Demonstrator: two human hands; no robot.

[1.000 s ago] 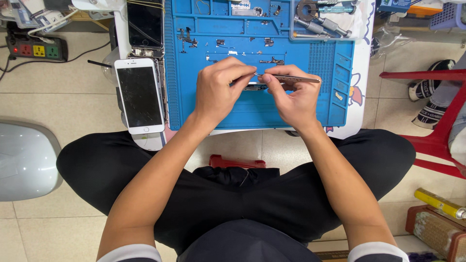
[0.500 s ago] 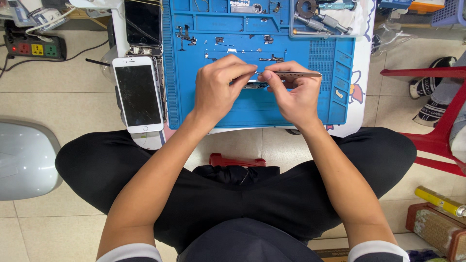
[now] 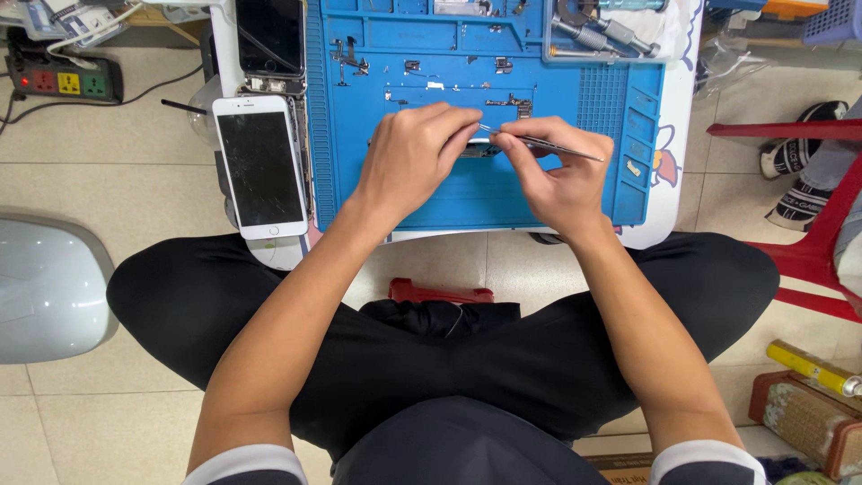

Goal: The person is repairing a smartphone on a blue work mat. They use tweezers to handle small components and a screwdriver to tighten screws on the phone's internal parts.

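Note:
My left hand (image 3: 415,154) rests on the blue work mat (image 3: 467,198), its fingers pinched on a small dark phone part (image 3: 479,149) that the hand mostly hides. My right hand (image 3: 558,175) holds thin metal tweezers (image 3: 552,145); their tip meets that part between the two hands. Small screws and metal pieces (image 3: 413,66) lie in rows on the mat just beyond the hands. A white phone with a cracked dark screen (image 3: 260,166) lies face up left of the mat.
A second opened phone (image 3: 269,36) lies above the white one. Tools sit in a tray (image 3: 597,31) at the mat's far right. A power strip (image 3: 58,83) is on the floor at left, a red stool (image 3: 808,207) at right, a grey seat (image 3: 45,287) at lower left.
The hands stay together on the small part with barely any shift; the tweezers remain angled to the right.

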